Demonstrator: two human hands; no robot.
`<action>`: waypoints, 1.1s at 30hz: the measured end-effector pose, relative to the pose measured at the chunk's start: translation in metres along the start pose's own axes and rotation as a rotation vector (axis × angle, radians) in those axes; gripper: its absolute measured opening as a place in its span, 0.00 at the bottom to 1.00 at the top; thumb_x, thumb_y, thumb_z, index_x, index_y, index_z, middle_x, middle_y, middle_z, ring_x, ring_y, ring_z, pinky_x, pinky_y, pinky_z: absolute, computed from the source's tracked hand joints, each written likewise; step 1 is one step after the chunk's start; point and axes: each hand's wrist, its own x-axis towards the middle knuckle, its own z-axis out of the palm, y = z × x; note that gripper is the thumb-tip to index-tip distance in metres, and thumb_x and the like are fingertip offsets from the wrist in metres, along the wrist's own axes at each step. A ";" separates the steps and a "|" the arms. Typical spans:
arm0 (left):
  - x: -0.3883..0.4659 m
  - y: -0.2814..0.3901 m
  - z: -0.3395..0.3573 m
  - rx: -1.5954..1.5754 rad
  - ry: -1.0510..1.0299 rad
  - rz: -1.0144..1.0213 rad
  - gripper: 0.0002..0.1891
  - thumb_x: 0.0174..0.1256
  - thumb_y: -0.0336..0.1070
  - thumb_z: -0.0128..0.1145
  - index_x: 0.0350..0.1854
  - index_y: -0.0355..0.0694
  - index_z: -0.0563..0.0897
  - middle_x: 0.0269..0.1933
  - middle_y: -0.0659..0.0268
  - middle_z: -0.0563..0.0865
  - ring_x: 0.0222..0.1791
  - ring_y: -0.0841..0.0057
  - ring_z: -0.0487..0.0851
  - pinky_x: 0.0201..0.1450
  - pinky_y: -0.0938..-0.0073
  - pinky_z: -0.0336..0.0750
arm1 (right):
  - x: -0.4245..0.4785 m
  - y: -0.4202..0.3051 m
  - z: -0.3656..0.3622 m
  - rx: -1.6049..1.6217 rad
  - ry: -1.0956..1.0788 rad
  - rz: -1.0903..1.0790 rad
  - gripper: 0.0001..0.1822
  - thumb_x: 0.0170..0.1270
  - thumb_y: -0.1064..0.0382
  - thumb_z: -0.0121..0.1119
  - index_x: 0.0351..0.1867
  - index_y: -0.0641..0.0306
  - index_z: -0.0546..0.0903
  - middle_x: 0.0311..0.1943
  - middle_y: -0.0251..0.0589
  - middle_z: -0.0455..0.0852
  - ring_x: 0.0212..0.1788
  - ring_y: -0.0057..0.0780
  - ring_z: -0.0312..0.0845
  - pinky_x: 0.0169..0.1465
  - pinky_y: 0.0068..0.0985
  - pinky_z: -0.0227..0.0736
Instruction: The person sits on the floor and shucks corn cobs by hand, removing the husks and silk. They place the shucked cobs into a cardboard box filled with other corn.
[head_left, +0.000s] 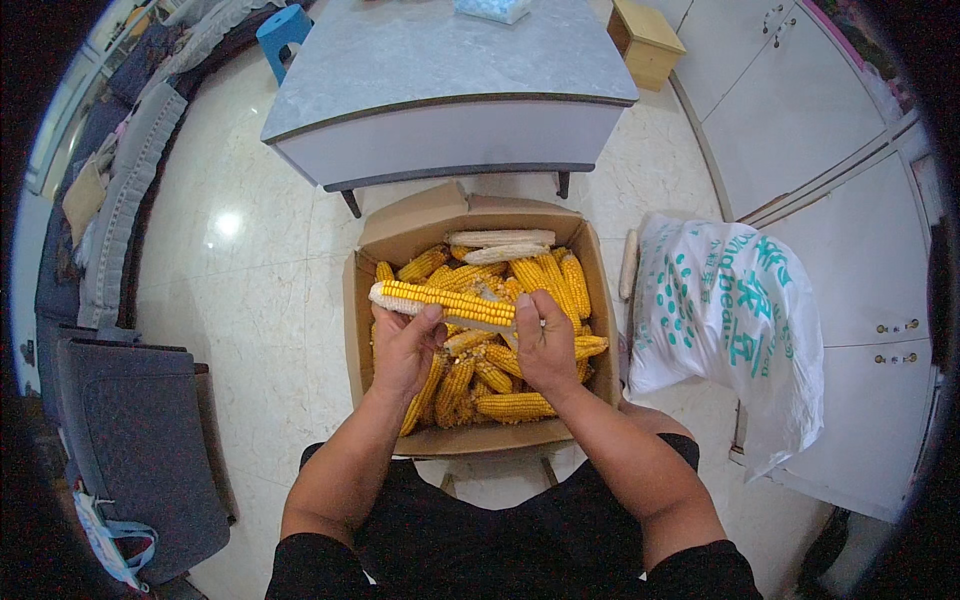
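Both my hands hold one partly shelled ear of dried corn (442, 300) level above an open cardboard box (480, 444). My left hand (409, 345) grips its left part, where bare white cob shows along the lower side and tip. Around the right end, my right hand (546, 337) has its fingers closed, hiding that end. Rows of yellow kernels remain along the upper side. Beneath the hands, the box holds many yellow corn ears (517, 406) and some loose kernels. Two bare cobs, one whitish (506, 253) and one pale pinkish (501, 238), lie at the box's far side.
A grey-topped table (450, 75) stands beyond the box. Right of the box are a white woven sack (720, 322) with green print and a bare cob (628, 264) on the floor. White cabinets (870, 300) line the right; a grey padded seat (142, 450) stands left. A blue stool (281, 37) is farther off.
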 end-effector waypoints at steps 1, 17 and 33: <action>0.000 0.000 0.000 0.023 -0.007 0.003 0.28 0.63 0.29 0.61 0.62 0.46 0.62 0.52 0.67 0.76 0.44 0.77 0.78 0.36 0.75 0.75 | 0.001 0.000 0.000 -0.026 0.021 -0.003 0.17 0.76 0.57 0.48 0.28 0.65 0.69 0.21 0.33 0.64 0.28 0.20 0.61 0.32 0.27 0.63; -0.001 -0.001 0.008 -0.029 0.046 -0.008 0.28 0.63 0.30 0.66 0.58 0.47 0.62 0.50 0.66 0.78 0.43 0.77 0.81 0.37 0.77 0.77 | -0.005 -0.004 0.006 -0.080 -0.025 -0.040 0.16 0.76 0.57 0.47 0.30 0.65 0.68 0.22 0.37 0.64 0.27 0.21 0.61 0.31 0.26 0.63; -0.003 -0.007 0.009 -0.095 0.107 0.017 0.27 0.63 0.28 0.64 0.57 0.45 0.62 0.50 0.64 0.78 0.44 0.75 0.82 0.39 0.75 0.79 | -0.005 -0.006 0.007 -0.152 -0.035 -0.112 0.16 0.76 0.57 0.48 0.30 0.65 0.69 0.21 0.38 0.67 0.26 0.23 0.64 0.31 0.28 0.64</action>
